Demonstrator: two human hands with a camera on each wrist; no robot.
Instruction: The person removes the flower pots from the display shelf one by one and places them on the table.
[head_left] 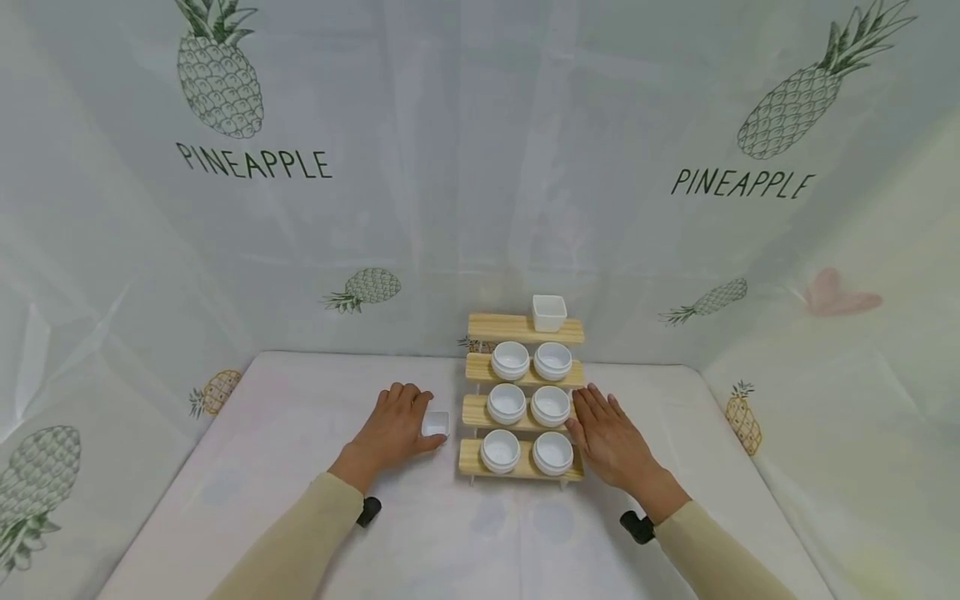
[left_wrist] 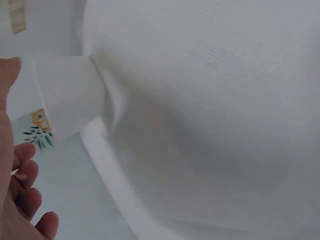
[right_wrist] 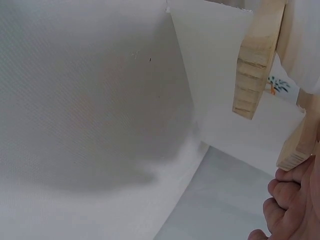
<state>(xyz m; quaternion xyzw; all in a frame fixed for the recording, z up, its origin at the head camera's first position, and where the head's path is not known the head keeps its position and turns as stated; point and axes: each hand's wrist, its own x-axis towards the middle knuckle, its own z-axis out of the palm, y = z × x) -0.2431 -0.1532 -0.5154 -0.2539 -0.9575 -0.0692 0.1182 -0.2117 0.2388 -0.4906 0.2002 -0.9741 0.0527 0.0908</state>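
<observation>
A small white square cup (head_left: pixel 436 423) stands on the table, left of a stepped wooden display stand (head_left: pixel 522 327). My left hand (head_left: pixel 390 429) is spread around that cup, thumb on the near side and fingers on the far side. In the left wrist view, thumb and fingers hover just above the rim of the cup (left_wrist: pixel 70 97), with a gap showing at the thumb. My right hand (head_left: pixel 611 437) lies alongside the stand's right side, fingers extended. From the right wrist, its fingertips appear against the end of a wooden step (right_wrist: pixel 295 155).
White round bowls (head_left: pixel 500 451) sit in pairs on the three lower steps. Another white square cup (head_left: pixel 549 312) stands at the right of the top step. Behind the table (head_left: pixel 487 542), a pineapple-printed sheet (head_left: pixel 480 167) hangs as a backdrop.
</observation>
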